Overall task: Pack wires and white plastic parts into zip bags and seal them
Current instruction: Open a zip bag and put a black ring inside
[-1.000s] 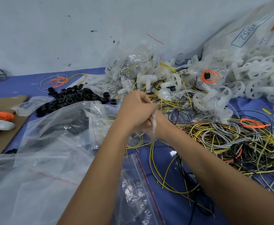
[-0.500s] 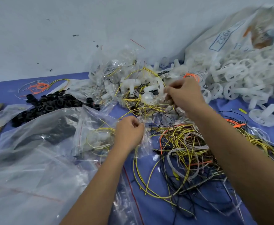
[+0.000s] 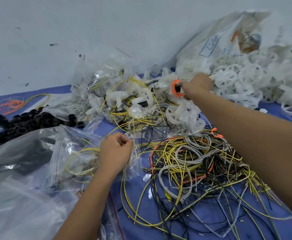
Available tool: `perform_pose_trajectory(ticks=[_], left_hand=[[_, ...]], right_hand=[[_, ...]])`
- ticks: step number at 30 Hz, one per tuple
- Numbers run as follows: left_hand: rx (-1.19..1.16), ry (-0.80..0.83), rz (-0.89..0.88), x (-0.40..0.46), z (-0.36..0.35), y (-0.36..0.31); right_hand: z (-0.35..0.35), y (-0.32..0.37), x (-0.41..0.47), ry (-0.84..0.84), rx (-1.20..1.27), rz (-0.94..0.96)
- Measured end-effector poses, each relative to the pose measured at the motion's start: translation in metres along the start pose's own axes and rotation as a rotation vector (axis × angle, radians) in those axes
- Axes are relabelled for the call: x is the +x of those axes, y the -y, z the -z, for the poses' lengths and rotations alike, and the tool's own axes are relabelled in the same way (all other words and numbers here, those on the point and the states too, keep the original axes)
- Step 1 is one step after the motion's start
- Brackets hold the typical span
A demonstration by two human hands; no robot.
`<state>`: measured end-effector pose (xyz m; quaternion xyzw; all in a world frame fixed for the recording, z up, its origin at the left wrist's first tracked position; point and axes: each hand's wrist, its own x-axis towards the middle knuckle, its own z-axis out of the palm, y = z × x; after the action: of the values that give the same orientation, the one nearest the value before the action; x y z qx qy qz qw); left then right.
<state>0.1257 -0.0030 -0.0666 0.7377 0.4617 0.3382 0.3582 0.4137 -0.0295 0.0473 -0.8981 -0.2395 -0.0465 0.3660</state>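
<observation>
Left hand: your left hand (image 3: 114,149) pinches the zip bag (image 3: 76,158) mouth, just left of the wire heap (image 3: 199,163).
Right hand: your right hand (image 3: 196,86) has left the bag and reached beyond the heap; fingers curled among the white plastic parts (image 3: 242,80), grasp unclear.
Meaning: you're fetching a part; sealing comes later.
Surface: blue counter (image 3: 141,213).

Two bare forearms enter from the lower edge, each uncovered from the frame's border to the wrist (no sleeve, cuff or glove shows anywhere along them). The left hand (image 3: 114,151) and right hand (image 3: 198,86) wear no rings, watch, bracelet or tape. Fingernails appear short and unpainted where visible. Nothing above the forearms is in view.
</observation>
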Motion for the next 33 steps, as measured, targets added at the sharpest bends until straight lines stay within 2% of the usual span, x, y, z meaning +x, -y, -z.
perform_pose_trajectory(ticks=[5, 10, 15, 18, 22, 25, 29, 33], left_hand=[[0.005, -0.007, -0.010, 0.000, -0.001, -0.002], [0.030, -0.009, -0.015, 0.000, -0.001, -0.001], [0.001, 0.002, -0.016, 0.001, -0.001, 0.001], [-0.071, 0.035, 0.024, 0.002, -0.002, 0.000], [-0.192, 0.024, 0.062, 0.000, 0.001, -0.005], [-0.265, -0.065, 0.044, 0.000, 0.006, -0.010], [-0.380, -0.191, 0.006, -0.001, 0.011, -0.020], [-0.386, -0.292, -0.049, -0.003, 0.017, -0.026]], right_hand=[[-0.006, 0.001, 0.003, -0.018, 0.040, -0.005], [-0.003, -0.001, -0.004, -0.113, 0.376, 0.078], [0.015, 0.007, -0.015, -0.161, 0.483, 0.183], [0.024, 0.008, -0.036, -0.101, 0.692, 0.106], [0.027, 0.009, -0.096, 0.188, 0.926, 0.079], [0.014, 0.006, -0.144, 0.306, 0.927, 0.097], [-0.009, 0.002, -0.186, 0.272, 0.851, 0.113], [-0.025, -0.003, -0.203, 0.225, 0.673, 0.200]])
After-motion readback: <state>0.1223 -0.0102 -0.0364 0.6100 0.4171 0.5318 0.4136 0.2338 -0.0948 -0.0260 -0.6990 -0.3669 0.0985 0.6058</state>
